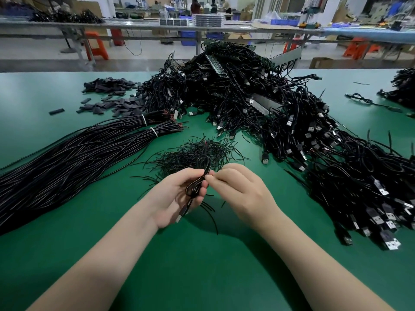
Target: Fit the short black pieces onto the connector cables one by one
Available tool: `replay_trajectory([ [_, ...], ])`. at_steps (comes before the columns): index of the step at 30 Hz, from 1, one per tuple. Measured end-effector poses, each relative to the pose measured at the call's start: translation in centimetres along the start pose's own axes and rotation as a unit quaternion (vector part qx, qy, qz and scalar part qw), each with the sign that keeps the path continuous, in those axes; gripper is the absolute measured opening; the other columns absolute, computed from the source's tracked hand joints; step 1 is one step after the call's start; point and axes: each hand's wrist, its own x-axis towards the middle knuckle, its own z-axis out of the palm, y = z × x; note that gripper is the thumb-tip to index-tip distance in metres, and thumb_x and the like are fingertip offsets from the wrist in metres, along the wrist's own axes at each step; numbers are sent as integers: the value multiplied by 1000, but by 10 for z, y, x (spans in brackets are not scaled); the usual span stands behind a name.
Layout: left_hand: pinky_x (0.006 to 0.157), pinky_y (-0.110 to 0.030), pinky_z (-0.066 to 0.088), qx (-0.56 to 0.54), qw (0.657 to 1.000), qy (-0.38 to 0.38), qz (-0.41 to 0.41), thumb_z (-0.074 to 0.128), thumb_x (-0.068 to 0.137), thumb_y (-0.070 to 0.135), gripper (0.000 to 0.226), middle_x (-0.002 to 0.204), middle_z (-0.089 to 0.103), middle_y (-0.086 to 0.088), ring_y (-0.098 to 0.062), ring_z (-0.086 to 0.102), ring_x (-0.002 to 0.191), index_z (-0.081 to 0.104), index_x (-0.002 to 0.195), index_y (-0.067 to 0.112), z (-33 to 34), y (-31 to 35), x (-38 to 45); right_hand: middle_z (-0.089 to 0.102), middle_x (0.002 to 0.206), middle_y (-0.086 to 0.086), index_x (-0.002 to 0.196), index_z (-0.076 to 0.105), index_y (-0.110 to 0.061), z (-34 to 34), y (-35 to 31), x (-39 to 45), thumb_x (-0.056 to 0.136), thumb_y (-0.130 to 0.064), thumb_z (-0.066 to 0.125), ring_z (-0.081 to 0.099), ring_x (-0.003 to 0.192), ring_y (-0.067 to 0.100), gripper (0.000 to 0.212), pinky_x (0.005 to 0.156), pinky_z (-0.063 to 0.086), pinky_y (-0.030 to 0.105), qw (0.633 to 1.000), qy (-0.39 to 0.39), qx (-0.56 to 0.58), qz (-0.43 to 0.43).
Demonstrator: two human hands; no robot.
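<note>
My left hand (179,194) grips a coiled black connector cable (197,182); its USB plug (182,213) hangs below my palm. My right hand (238,187) pinches at the cable's upper part, fingertips meeting my left fingers. Whatever sits between my right fingertips is too small to tell. Just beyond my hands lies a loose heap of thin black strands (197,151). Short black pieces (112,102) are scattered at the far left of the green table (202,265).
A big tangled pile of black USB cables (280,122) covers the centre and right. Two tied bundles of long black wires (78,151) stretch across the left. More cables (402,88) lie at the far right edge. Other benches and people stand behind.
</note>
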Motion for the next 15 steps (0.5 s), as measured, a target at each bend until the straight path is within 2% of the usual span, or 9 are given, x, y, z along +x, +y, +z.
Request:
replay_trajectory([
  [4,42,-18,52,-54,998,-20,-6,66,71,20,17,60,65,1,-5,61,46,79,75,11,-6,-5,0,65,78,18,97,72,9,5,0,-5,94,4,52,59,67,32,21,64,49,39,999,12,35,37],
  [7,44,-19,52,-64,997,-27,28,64,70,19,16,61,64,0,-7,61,48,78,75,12,-9,-12,1,64,77,18,95,74,6,10,-2,-7,98,-1,49,59,66,32,27,63,47,40,997,26,44,55],
  [10,49,-21,53,-48,995,-48,78,60,76,17,20,63,64,1,-8,62,52,79,72,17,-6,-17,2,63,76,16,91,76,1,10,-2,-8,89,5,60,57,69,29,16,67,46,33,993,47,56,91],
  [12,52,-21,54,-50,991,-58,109,58,80,18,22,65,65,1,-9,63,55,79,72,18,-5,-19,4,64,79,9,90,77,-5,9,-3,-4,83,8,67,58,72,23,17,68,47,28,983,45,103,146],
  [13,52,-21,55,-51,990,-58,122,57,80,18,23,67,67,0,-9,64,56,78,71,19,-5,-19,4,65,81,2,93,75,-9,8,-5,-1,83,5,67,59,74,17,18,69,48,24,967,35,156,197],
  [14,53,-21,55,-53,988,-53,132,57,80,18,23,68,68,0,-9,64,56,78,71,19,-6,-19,5,66,83,-4,98,72,-14,6,-5,3,85,0,68,61,75,11,20,71,48,21,934,21,231,270],
  [15,53,-21,55,-57,987,-51,138,58,79,18,22,69,68,0,-9,65,57,78,72,20,-7,-20,5,67,82,-6,102,69,-17,3,-5,8,85,-4,69,62,74,8,20,71,49,19,880,10,315,355],
])
